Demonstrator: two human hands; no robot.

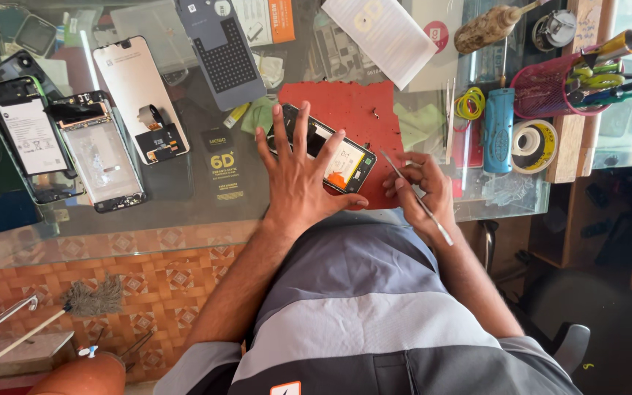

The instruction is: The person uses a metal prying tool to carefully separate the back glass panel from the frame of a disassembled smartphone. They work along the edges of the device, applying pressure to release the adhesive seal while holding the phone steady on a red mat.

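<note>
The left hand [298, 172] lies flat, fingers spread, pinning the opened phone [330, 155] on the red mat [360, 110] at the near table edge, steadying it. The right hand [422, 186] pinches a thin metal tool [415, 196], tip seemingly toward the phone's right end.

Around the square red rubber mat [356, 110], bare glass bench [206, 208] lies open to its left and near edge. Left past that, a row of opened black phone bodies [100, 150] blocks passage. To the right, a blue cylinder [499, 130] and pink mesh tool basket [546, 91] crowd close.
</note>
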